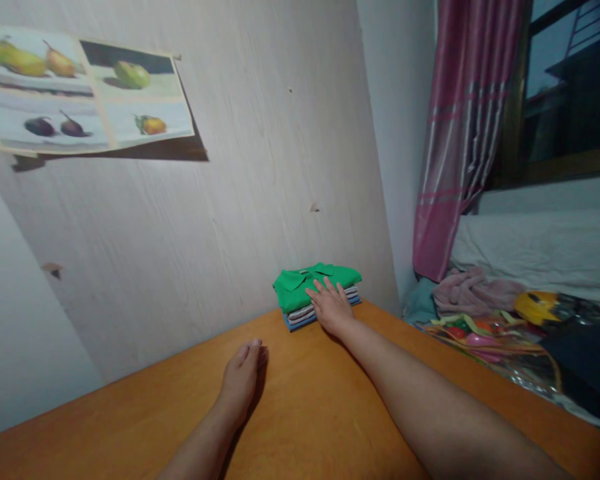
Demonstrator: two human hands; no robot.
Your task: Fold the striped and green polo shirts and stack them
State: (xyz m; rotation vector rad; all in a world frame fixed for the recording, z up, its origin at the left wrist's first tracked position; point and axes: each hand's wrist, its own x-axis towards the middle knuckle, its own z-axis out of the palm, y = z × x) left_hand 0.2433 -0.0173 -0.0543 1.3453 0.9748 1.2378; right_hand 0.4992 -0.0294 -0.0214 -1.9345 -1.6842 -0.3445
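A small stack of folded clothes (300, 313) lies at the far edge of an orange wooden table (300, 407), against the wall. A green collared shirt (293, 283) is on top, with grey, white and blue pieces under it. My right hand (331, 307) rests on the near side of the stack, fingers stretched out and spread over the green shirt. My left hand (242, 377) lies on the table to the left and nearer, palm down with fingers together and flat, holding nothing.
A pale wall (230, 200) rises right behind the table, with a fruit poster (85, 93) at the upper left. To the right are a pink curtain (460, 133), a window, a bed with a pink cloth (475, 290) and colourful items in plastic (500, 333).
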